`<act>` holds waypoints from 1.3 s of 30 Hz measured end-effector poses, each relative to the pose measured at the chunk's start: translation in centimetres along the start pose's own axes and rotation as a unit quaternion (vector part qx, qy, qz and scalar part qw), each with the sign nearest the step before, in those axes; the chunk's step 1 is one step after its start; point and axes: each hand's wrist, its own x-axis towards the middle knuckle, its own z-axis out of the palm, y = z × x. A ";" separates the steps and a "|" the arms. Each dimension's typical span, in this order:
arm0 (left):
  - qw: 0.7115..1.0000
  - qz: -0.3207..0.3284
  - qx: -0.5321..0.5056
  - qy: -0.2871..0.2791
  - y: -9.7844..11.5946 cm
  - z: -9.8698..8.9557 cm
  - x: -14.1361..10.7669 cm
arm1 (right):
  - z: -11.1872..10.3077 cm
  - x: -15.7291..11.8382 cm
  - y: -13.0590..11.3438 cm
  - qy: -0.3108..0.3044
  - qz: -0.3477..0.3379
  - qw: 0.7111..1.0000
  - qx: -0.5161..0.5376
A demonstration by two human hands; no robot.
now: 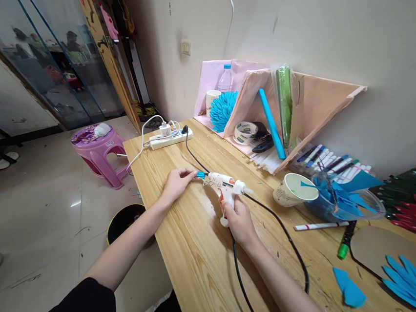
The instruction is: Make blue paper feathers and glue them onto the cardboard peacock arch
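My right hand (241,221) is wrapped round the handle of a white hot glue gun (223,182) with orange-red parts. A clear glue stick sticks out of its back end, and its nozzle points left. Near the nozzle, my left hand (179,183) pinches a small blue paper piece (201,174) between thumb and fingers. The nozzle is at or very close to the paper; contact cannot be made out. A black cord (241,267) runs from below the gun along the wooden table (191,252).
A white power strip (171,139) sits at the table's far left. Behind are a cardboard holder (320,95), a blue paper flower (223,111) and a paper cup (293,191). On the right are blue petals (350,287) and a plastic bowl (364,210). A pink stool (100,153) and bin (124,224) stand left.
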 end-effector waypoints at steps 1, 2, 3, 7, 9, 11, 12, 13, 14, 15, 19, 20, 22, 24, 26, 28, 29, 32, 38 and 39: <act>1.000 0.001 0.000 0.003 0.0 0.0 0.0 | 0.0 0.0 -0.1 0.003 0.004 1.000 -0.001; 1.000 0.002 0.000 0.007 0.1 0.0 0.0 | -0.1 0.0 -0.2 0.005 0.007 1.000 0.000; 1.000 0.004 -0.001 0.013 0.1 0.0 0.0 | -0.2 -0.1 -0.3 0.004 0.010 1.000 0.003; 0.999 0.015 -0.009 0.048 0.4 -0.2 0.1 | -0.7 0.4 -0.7 0.032 0.013 0.999 0.010; 0.998 0.024 -0.014 0.064 0.5 -0.3 0.2 | -1.0 1.4 -0.7 0.067 -0.002 0.998 -0.006; 0.996 0.036 -0.021 0.075 0.5 -0.3 0.3 | -1.2 2.8 -0.8 0.088 -0.012 0.995 -0.049; 0.996 0.042 -0.025 0.078 0.6 -0.3 0.4 | -1.2 3.5 -0.8 0.086 -0.014 0.993 -0.077; 0.995 0.048 -0.028 0.079 0.7 -0.3 0.3 | -1.2 4.3 -0.9 0.083 -0.009 0.989 -0.118; 0.995 0.053 -0.032 0.077 0.9 -0.2 0.2 | -1.1 5.0 -1.0 0.074 -0.006 0.984 -0.165; 0.995 0.059 -0.037 0.071 1.2 -0.1 0.0 | -0.9 5.6 -1.1 0.069 -0.003 0.981 -0.179; 0.995 0.077 -0.066 0.014 3.9 1.2 -1.5 | -0.4 6.4 -1.6 0.067 0.003 0.977 -0.201; 0.994 0.079 -0.073 -0.009 5.1 1.6 -2.0 | -0.6 6.1 -1.7 0.064 0.003 0.977 -0.204; 0.992 0.081 -0.083 -0.059 7.8 2.8 -3.1 | -1.8 5.0 -2.1 0.055 -0.003 0.977 -0.206; 0.986 0.093 -0.098 -0.093 10.7 4.3 -4.0 | -4.3 3.0 -2.8 0.052 -0.025 0.978 -0.198; 0.979 0.107 -0.098 -0.141 13.4 6.1 -4.8 | -8.1 0.4 -3.8 0.080 -0.077 0.982 -0.150; 0.970 0.121 -0.100 -0.188 15.8 8.3 -5.4 | -12.6 -2.8 -5.1 0.146 -0.107 0.977 -0.110; 0.963 0.129 -0.107 -0.211 16.8 9.6 -5.7 | -14.8 -4.6 -5.9 0.185 -0.116 0.971 -0.097; 0.944 0.142 -0.136 -0.265 19.2 13.5 -6.8 | -20.4 -9.6 -7.8 0.308 -0.159 0.933 -0.096; 0.910 0.154 -0.169 -0.345 22.1 20.2 -9.9 | -25.1 -15.6 -9.2 0.393 -0.194 0.886 -0.154; 0.905 0.156 -0.174 -0.354 22.3 20.9 -10.4 | -25.4 -16.0 -9.3 0.398 -0.192 0.883 -0.159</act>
